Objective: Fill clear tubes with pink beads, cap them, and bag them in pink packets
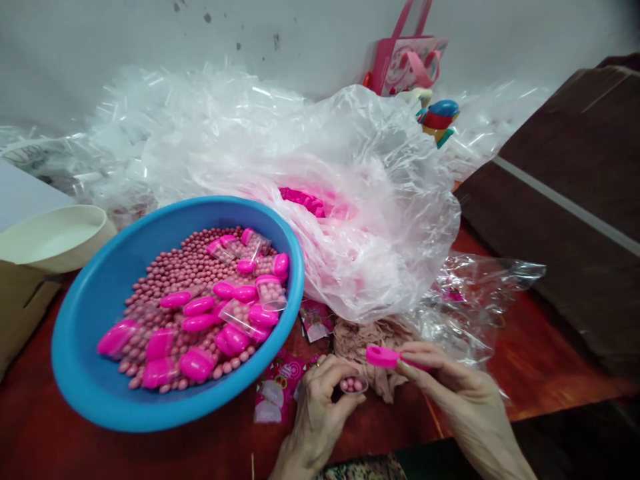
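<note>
My left hand (pixel 323 400) is closed around a small clear plastic container (pixel 354 385), its open mouth showing pink candy balls inside. Between the thumb and fingers of my right hand (pixel 450 383) is a bright pink plastic cap (pixel 383 357), held just above and to the right of that container, apart from it. To the left stands a large blue basin (pixel 175 420), holding many loose pink balls (pixel 173 273) and several filled clear containers with pink caps (pixel 197 363).
Behind my hands a big clear plastic bag (pixel 400 267) holds pink pieces (pixel 303 200). A crumpled brown cloth (pixel 370 337) and printed packets (pixel 273 393) lie nearby. Brown cardboard (pixel 565 193) rises at the right; a cream bowl (pixel 60 240) sits left. A pink bag (pixel 387 63) stands behind.
</note>
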Action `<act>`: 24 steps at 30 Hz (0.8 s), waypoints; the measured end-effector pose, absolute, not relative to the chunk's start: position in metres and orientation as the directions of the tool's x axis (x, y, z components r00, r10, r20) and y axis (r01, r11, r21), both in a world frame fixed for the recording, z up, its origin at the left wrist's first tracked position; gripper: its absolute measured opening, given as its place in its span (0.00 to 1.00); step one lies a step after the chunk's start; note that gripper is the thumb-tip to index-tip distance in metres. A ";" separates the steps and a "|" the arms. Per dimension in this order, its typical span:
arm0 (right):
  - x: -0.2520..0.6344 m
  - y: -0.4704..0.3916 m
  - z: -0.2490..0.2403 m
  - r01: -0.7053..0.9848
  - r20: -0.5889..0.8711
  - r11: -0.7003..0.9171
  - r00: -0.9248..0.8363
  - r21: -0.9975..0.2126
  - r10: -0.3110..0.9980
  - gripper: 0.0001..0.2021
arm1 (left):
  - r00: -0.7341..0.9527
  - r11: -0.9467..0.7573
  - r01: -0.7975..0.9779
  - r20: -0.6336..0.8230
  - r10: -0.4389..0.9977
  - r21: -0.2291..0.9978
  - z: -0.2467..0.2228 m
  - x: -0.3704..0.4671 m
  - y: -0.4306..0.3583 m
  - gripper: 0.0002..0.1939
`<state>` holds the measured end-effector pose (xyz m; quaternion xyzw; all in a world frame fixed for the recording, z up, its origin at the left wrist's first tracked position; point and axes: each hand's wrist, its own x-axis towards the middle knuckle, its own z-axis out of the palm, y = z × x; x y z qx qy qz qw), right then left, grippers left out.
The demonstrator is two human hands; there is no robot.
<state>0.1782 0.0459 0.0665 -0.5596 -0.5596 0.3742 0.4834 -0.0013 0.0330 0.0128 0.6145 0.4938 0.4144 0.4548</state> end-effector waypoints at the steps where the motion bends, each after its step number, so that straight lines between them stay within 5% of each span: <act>1: 0.178 0.046 0.067 0.254 0.112 0.088 0.080 -0.963 0.990 0.03 | 0.172 -0.096 0.229 0.057 0.983 0.969 0.013 -0.001 0.033 0.19; 9: 0.169 0.035 0.060 0.439 0.281 0.358 -0.232 -0.824 0.931 0.05 | 0.201 -0.106 0.189 0.067 0.977 0.976 0.015 -0.002 0.034 0.08; 15: 0.173 0.034 0.058 0.540 0.385 0.490 -0.302 -0.685 0.872 0.07 | 0.168 -0.088 0.212 0.052 0.984 0.973 0.015 -0.002 0.034 0.17; 24: 0.166 0.041 0.078 0.589 0.321 0.573 -0.483 -0.570 0.815 0.11 | 0.187 -0.150 0.133 0.124 0.974 0.980 0.019 -0.003 0.034 0.12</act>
